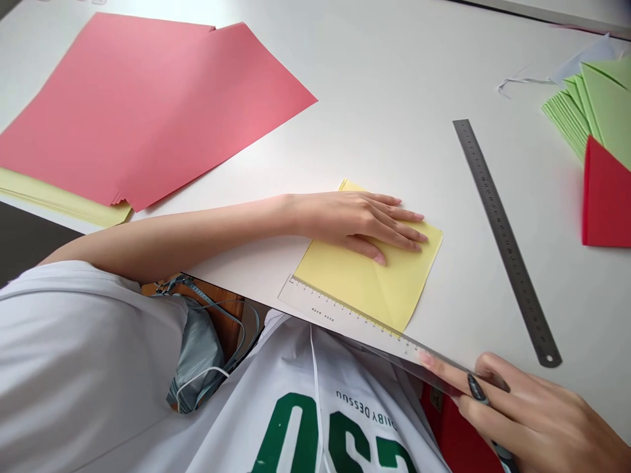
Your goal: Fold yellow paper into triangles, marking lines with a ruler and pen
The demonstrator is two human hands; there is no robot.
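Note:
My left hand (367, 220) lies flat, fingers stretched out, on a folded piece of yellow paper (379, 289) near the table's front edge. Along the paper's near edge runs a clear plastic ruler (340, 305), its right end sticking out past the table edge. My right hand (522, 407) grips that end, with the index finger laid along it. Between the right hand's fingers is also a dark pen-like tool with a pointed tip (476, 387); its exact kind is unclear.
A steel ruler (507, 243) lies to the right on the white table (394, 85). Pink sheets (162, 105) are at the left, over yellow sheets (73, 203). Folded green papers (606, 105), a folded red paper (608, 203) and a white string (525, 81) are at the far right.

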